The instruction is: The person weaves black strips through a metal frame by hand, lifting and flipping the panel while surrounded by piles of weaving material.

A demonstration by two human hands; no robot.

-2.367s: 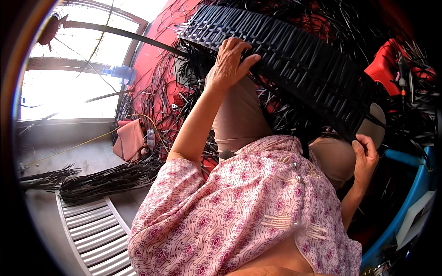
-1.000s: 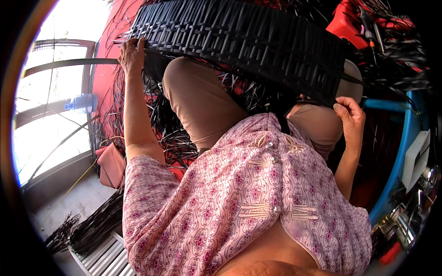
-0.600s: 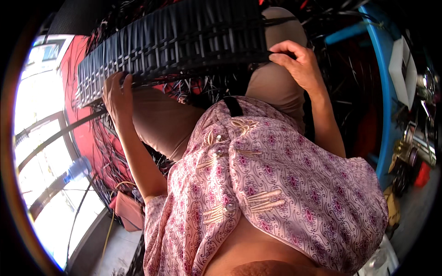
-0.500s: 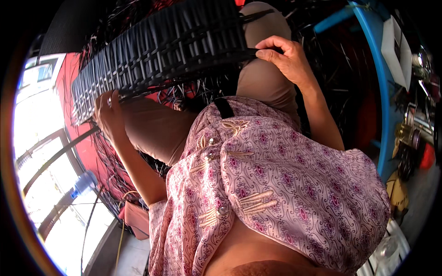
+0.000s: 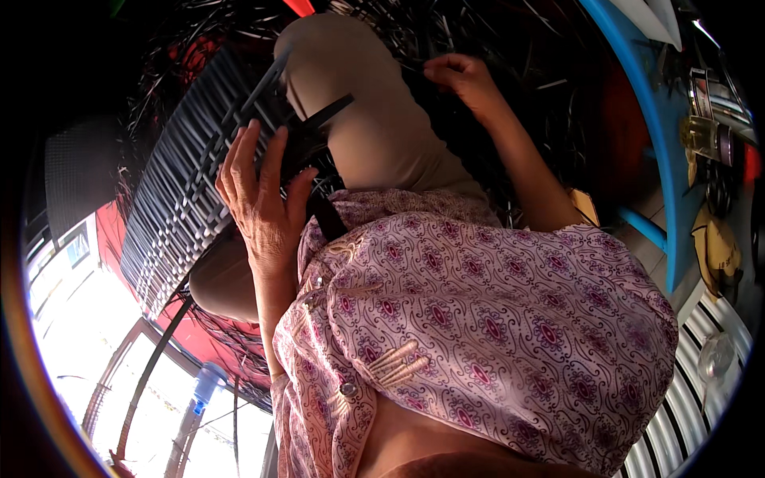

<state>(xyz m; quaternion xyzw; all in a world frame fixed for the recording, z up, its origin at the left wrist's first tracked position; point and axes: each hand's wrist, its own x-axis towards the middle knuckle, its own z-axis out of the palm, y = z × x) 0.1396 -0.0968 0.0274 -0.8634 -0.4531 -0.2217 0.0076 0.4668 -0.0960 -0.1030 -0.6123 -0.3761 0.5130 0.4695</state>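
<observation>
A piece of black wickerwork (image 5: 187, 171), woven from flat strips, leans across my left thigh. Two loose strip ends jut from its right end, one of them a dark strip (image 5: 328, 111) over my right knee. My left hand (image 5: 259, 199) lies on the near edge of the weave, fingers stretched out and apart. Away to the right, my right hand (image 5: 468, 84) hovers over a heap of loose black strips (image 5: 550, 127). Its thumb and fingers are drawn together; whatever they pinch is lost against the dark heap.
A blue table edge (image 5: 649, 111) curves along the right, with jars and tools beyond it. At the lower right stands a white slatted surface (image 5: 677, 398). More dark wickerwork (image 5: 84, 179) is at the far left, and a blue water bottle (image 5: 209, 384) shows lower left.
My right hand has left the wickerwork's right end and moved over the loose strips. The wickerwork has shifted left in view. My left hand has gone from its lower left edge to near its right end, fingers spread.
</observation>
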